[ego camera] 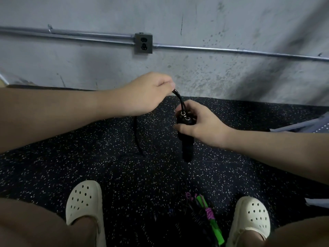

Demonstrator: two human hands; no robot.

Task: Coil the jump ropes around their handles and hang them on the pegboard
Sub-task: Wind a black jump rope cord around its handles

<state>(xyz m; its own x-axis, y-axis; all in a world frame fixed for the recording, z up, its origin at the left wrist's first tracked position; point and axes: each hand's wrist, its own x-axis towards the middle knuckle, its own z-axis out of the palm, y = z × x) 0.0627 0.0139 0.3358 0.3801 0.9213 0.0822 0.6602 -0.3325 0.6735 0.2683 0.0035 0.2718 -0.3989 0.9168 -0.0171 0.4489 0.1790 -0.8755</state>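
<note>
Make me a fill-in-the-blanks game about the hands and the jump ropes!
1. The right hand holds two black ____ together.
2. The left hand pinches the black ____ that comes out of their tops.
3. A second jump rope, green and purple, lies on the floor between the two white ____.
4. On the wall, the outlet sits along a metal ____.

Missing words: handles; rope; shoes; pipe
</note>
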